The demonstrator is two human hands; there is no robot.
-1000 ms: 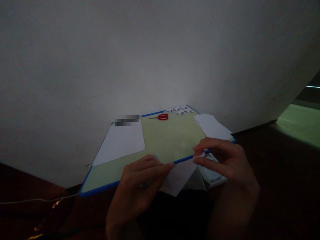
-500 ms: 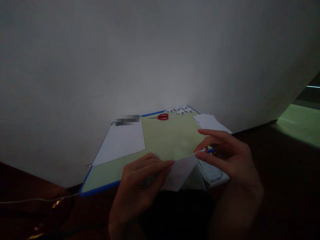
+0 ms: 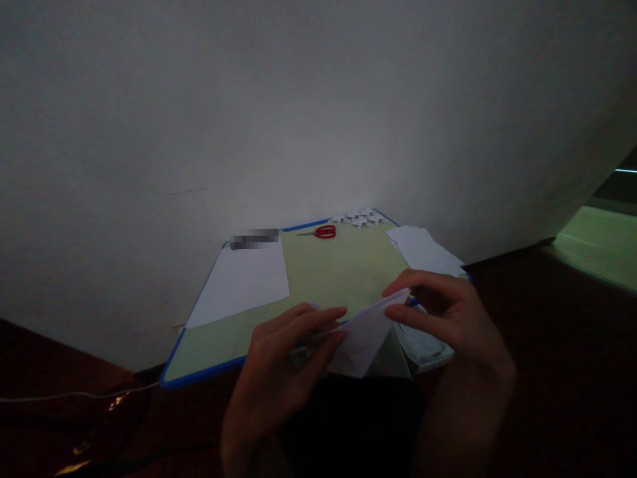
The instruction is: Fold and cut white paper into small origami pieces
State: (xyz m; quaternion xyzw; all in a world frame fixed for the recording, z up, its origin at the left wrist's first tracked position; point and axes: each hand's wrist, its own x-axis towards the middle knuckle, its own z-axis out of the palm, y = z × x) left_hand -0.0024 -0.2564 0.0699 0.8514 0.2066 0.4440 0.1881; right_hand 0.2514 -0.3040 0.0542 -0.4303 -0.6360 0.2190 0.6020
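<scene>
A small folded white paper (image 3: 362,335) is held between both hands over the near edge of a green board with a blue rim (image 3: 209,372). My left hand (image 3: 279,372) pinches its left side, fingers closed on it. My right hand (image 3: 448,312) pinches the paper's upper right corner between thumb and forefinger.
On the board lie a white sheet (image 3: 243,282) at left, red scissors (image 3: 324,232) at the back, several small folded paper pieces (image 3: 359,217) at the far corner, and a stack of white sheets (image 3: 423,251) at right. A wall rises behind. A thin cable (image 3: 64,397) runs at lower left.
My right fingers, spread half a second ago, have closed onto the paper's corner again. The paper has been raised and folded up a little. My left hand stays nearly still.
</scene>
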